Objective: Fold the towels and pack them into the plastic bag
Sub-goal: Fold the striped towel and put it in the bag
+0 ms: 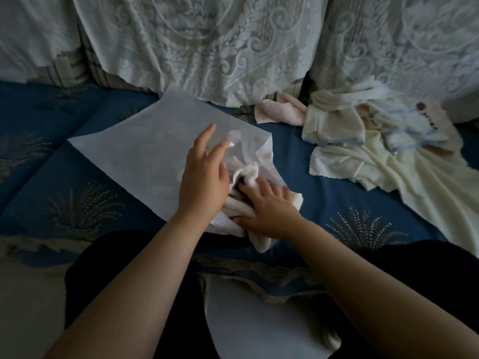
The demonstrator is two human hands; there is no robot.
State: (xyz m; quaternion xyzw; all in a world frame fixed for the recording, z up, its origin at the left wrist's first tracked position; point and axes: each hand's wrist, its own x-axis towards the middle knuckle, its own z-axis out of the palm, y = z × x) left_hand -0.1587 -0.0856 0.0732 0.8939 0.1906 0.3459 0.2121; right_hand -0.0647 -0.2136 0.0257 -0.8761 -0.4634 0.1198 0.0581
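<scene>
Blue patterned bed cover (85, 156) spans the frame; landmark is the plastic bag (134, 154), a frosted translucent sheet lying flat on the cover near centre, its open mouth at its right end. Left of the bag: bare cover with dotted spray motifs. Behind the bag: lace drape (207, 42) hanging down to the cover. At the bag's mouth, left hand (204, 172) rests on the upper layer of plastic, fingers straight and spread, fingertips blurred; its grip is loose, closed round nothing. Just right of it, a folded cream towel (246, 174) sits partly inside the mouth, one corner trailing out toward the person below the bag. Right hand (269, 206) lies on that towel, fingers extended and pressing it toward the bag, thumb against the towel's near edge; grip flat, not curled round the cloth. Right of the bag and apart from it: a heap of unfolded towels (363, 141), cream with pale blue edging, and a pink towel (282, 110) at the heap's left edge near the drape. Nearer the person than the bag: dark-clothed legs and a second white sheet (254, 320) between them.
</scene>
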